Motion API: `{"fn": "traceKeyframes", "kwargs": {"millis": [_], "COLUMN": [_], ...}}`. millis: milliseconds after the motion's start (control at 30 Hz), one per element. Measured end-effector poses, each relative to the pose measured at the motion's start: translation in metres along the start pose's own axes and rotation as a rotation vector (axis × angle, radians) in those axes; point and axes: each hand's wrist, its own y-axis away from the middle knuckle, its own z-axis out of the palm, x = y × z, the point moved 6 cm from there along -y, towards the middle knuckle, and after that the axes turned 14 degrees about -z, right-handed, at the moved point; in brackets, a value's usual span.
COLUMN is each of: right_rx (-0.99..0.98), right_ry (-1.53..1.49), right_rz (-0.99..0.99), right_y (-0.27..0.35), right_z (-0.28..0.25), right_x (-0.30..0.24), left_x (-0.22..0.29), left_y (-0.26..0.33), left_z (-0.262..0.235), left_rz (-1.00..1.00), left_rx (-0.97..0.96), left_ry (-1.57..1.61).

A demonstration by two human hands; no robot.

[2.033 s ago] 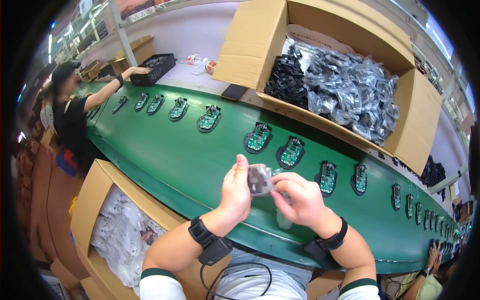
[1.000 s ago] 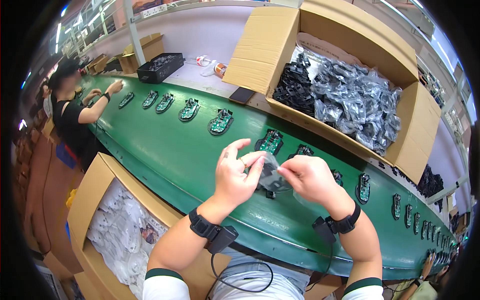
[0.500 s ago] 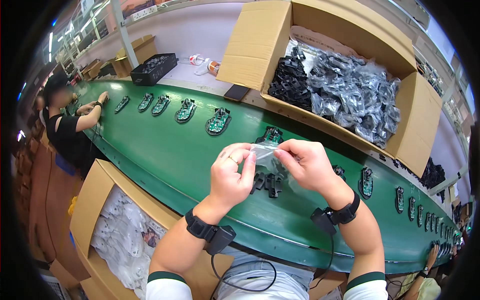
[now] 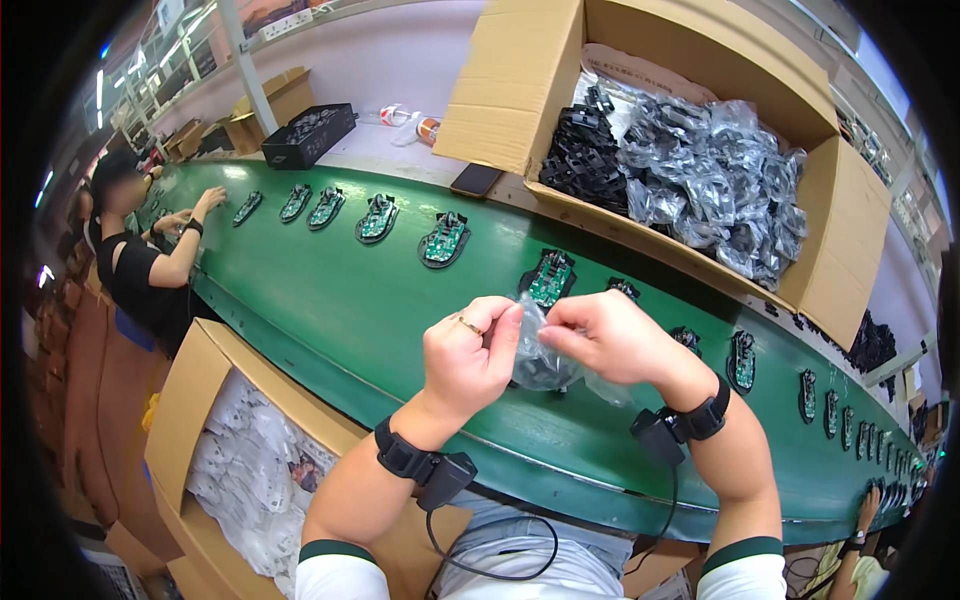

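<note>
A clear plastic bag (image 4: 543, 362) hangs between my hands above the green conveyor belt (image 4: 400, 310). My left hand (image 4: 468, 352) pinches its upper left side between thumb and forefinger. At the bag's upper right, my right hand (image 4: 608, 335) is closed, with thumb and fingertips together on the plastic. The film looks crumpled, and small black parts show dimly at its lower end. Just beyond the bag, a green circuit board on a black base (image 4: 547, 278) rests on the belt.
More circuit boards on bases (image 4: 444, 240) line the belt. Behind it, a large cardboard box (image 4: 690, 190) holds bagged black parts; a phone (image 4: 475, 180) lies beside it. A carton of white pieces (image 4: 240, 470) stands at lower left. Co-workers stand at far left (image 4: 150, 250) and lower right.
The bag's top edge, stretched flat between my hands before, is now bunched up. My right hand has turned, knuckles up. The boards appear slightly farther right, and the left co-worker's hands have moved.
</note>
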Motion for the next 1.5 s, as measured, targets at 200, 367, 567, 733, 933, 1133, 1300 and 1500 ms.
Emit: {"fn": "traceKeyframes", "kwargs": {"millis": [200,367,567,733,933,1133,1300,1500], "right_rx": [0.004,0.254,0.258,0.411,0.725,0.840,0.676,0.613], "right_ry": [0.065,-0.066,-0.164,-0.169,-0.751,-1.423,-1.236,-0.815], "right_rz": [-0.123,-0.065,-0.102,-0.099,-0.186,-0.150,-0.181,-0.323], "right_y": [0.004,0.009,0.011,0.015,0.017,0.019,0.038,0.058], "right_z": [0.004,-0.013,-0.016,-0.023,-0.006,0.043,0.058,0.081], "right_x": [-0.011,-0.007,-0.016,-0.012,0.004,0.003,0.005,0.004], "left_x": [-0.007,-0.007,-0.006,-0.002,0.017,0.018,0.025,-0.014], "left_y": [0.001,0.002,0.004,0.006,0.014,0.035,0.039,0.063], "left_z": [0.006,0.004,0.001,0.004,0.020,0.027,0.033,0.050], "left_rz": [-0.103,-0.147,-0.132,-0.050,0.032,0.056,-0.043,-0.380], "left_rx": [-0.053,-0.054,-0.063,-0.123,-0.383,-0.460,-0.574,-0.647], "left_ry": [0.021,0.048,0.064,0.120,0.254,0.140,0.220,0.484]}}
